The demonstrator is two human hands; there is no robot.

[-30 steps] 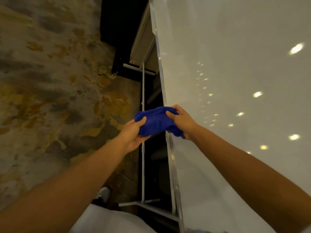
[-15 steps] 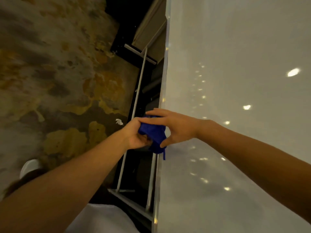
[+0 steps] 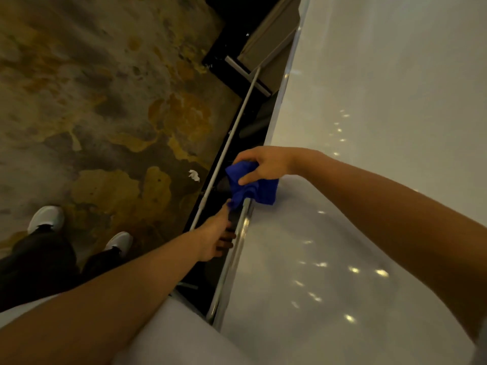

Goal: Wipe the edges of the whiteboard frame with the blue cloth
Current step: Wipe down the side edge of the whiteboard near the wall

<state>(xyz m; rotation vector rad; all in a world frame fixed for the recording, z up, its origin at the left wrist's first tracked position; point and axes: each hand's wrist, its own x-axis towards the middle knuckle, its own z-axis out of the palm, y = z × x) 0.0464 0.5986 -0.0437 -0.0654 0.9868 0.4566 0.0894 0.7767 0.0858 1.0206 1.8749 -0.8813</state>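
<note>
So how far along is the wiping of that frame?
Done: nothing shows which stretches are already clean. In hand: the right hand grips the blue cloth, draped over the whiteboard frame partway along this edge; the left hand reaches to the cloth's lower tip. Left: probably the frame running on both ways from the cloth.

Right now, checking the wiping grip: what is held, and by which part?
The right hand grips the blue cloth by its bunched upper part; the left hand's hold cannot be told.
</note>
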